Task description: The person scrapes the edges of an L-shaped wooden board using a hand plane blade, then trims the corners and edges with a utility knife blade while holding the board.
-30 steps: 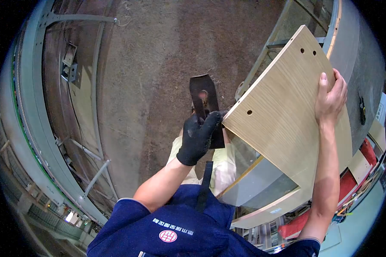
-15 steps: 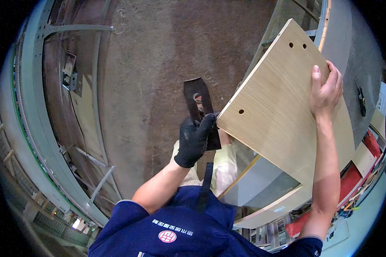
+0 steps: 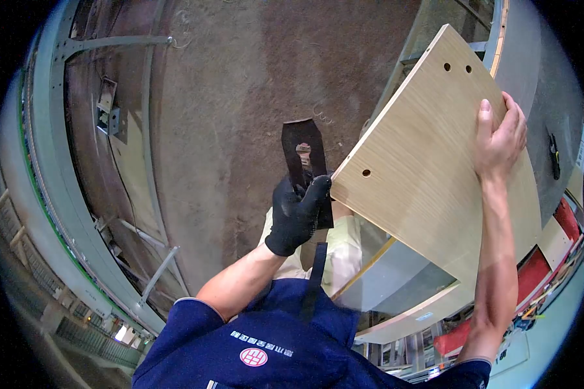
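My left hand (image 3: 297,214), in a black glove, is closed at the near-left corner of a light wood-grain board (image 3: 422,155), its thumb pointing toward that corner. Its other fingers are mostly hidden. Just behind the glove is a flat black piece (image 3: 316,146) with a cutout; whether the hand touches it I cannot tell. My bare right hand (image 3: 501,139) grips the board's right edge, thumb on the face and fingers over the side. The board is tilted, with a pair of round holes near its top corner and one near the left corner.
Right of the board is a grey work surface (image 3: 555,84) with black-handled pliers (image 3: 554,157) on it. Below the board lies a pale curved frame (image 3: 428,318). A long green metal machine frame (image 3: 58,162) runs along the left. Shavings lie on the brown floor (image 3: 220,117).
The board and both hands have shifted very slightly to the right in view. The grip of each hand looks the same.
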The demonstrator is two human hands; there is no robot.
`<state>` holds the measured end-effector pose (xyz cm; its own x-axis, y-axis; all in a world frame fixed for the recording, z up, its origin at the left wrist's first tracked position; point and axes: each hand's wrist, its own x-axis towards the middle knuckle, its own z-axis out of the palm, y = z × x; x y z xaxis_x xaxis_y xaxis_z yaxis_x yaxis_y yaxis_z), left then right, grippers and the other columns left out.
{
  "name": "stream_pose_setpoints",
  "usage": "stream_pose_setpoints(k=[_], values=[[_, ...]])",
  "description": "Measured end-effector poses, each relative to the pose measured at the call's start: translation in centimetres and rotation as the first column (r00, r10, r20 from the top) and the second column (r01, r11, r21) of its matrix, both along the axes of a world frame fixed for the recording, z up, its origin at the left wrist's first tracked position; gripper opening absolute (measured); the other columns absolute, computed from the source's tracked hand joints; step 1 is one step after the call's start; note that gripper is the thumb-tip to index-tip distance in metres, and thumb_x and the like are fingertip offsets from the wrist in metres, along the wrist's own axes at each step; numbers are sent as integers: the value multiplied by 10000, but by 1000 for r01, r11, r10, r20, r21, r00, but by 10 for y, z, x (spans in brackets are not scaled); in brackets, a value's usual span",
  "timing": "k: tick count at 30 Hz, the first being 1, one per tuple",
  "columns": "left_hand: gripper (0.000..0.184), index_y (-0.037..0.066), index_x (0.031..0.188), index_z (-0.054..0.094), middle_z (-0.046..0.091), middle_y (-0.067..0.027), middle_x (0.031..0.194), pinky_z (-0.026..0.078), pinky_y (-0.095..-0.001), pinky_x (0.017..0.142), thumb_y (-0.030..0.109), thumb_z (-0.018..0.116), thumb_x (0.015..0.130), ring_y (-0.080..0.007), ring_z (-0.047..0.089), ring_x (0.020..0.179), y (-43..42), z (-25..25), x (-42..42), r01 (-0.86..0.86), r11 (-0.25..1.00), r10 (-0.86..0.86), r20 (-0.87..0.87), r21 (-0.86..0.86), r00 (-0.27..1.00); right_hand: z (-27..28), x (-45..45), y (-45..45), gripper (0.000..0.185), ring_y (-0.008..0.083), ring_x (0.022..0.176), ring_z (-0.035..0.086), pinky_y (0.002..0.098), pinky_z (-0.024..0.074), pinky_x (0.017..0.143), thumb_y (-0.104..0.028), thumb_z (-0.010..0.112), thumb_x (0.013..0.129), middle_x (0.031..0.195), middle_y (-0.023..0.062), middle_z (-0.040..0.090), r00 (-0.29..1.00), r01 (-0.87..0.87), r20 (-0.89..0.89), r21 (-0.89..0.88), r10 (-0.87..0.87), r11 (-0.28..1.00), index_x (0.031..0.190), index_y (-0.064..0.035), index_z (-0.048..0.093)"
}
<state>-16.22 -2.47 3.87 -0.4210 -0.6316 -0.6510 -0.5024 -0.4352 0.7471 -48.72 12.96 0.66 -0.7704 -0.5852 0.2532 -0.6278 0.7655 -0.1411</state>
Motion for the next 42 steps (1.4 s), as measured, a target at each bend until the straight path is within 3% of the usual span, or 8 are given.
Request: stream_pose_setpoints(k=[3,4,6,9,12,14,32,42], values=[[164,16,1041,671,671,-20,824,494,-272,661,168,678,983,-106,611,741,1,-10,-5,36,980,-36,-5,195,999,3,7,-5,657,343,1266,498,501,358,1091,-549,543,966,1291,191,557,1000,-5,-13,25,5,1000,1333,-4,564],[177,21,1107,628,663,-43,929,496,-266,714,152,660,992,-114,607,818,16,-12,-30,-45,998,36,-191,-42,981,3,11,-9,654,341,1263,497,502,357,1092,-546,546,965,1292,191,553,1000,-19,-15,36,20,999,1332,-4,562],[215,28,1178,601,648,-60,1046,498,-268,775,149,638,1004,-130,607,896,19,-13,-34,-54,996,35,-237,-71,971,7,6,-15,638,339,1247,503,503,361,1084,-539,545,965,1276,188,553,999,-30,16,17,30,999,1318,-8,563],[198,22,1174,605,657,-56,1047,513,-285,796,146,612,1019,-149,624,903,6,-15,-17,125,968,-154,-123,-216,980,8,18,-4,618,337,1231,507,501,365,1075,-538,535,967,1254,181,553,996,-43,74,31,41,999,1295,-15,567],[184,13,1186,597,670,-56,1012,533,-317,806,111,569,1032,-157,637,869,-18,-13,12,-82,982,106,-138,169,985,3,13,-7,606,334,1227,508,497,366,1067,-546,525,974,1245,174,558,999,-39,39,20,38,999,1288,-30,569],[203,49,1218,553,638,-47,923,522,-304,723,182,530,1066,-135,619,825,-24,-5,32,-174,980,185,-130,95,974,8,12,-13,610,334,1232,507,499,361,1071,-550,515,980,1240,175,563,999,-39,37,1,39,999,1299,-34,567],[249,22,1144,513,613,-45,867,478,-276,622,177,643,999,-95,569,693,5,-5,30,134,967,-145,-39,-216,989,-1,8,-7,665,357,1265,504,519,341,1094,-588,486,980,1291,199,567,999,-15,39,32,14,999,1333,-31,569],[286,21,1190,471,594,-60,934,489,-290,677,181,625,1009,-114,580,782,7,-15,31,134,977,-147,-64,-169,987,3,13,-14,672,355,1260,507,508,355,1087,-570,493,983,1285,206,571,1000,-1,-7,26,2,1000,1335,-2,565]])
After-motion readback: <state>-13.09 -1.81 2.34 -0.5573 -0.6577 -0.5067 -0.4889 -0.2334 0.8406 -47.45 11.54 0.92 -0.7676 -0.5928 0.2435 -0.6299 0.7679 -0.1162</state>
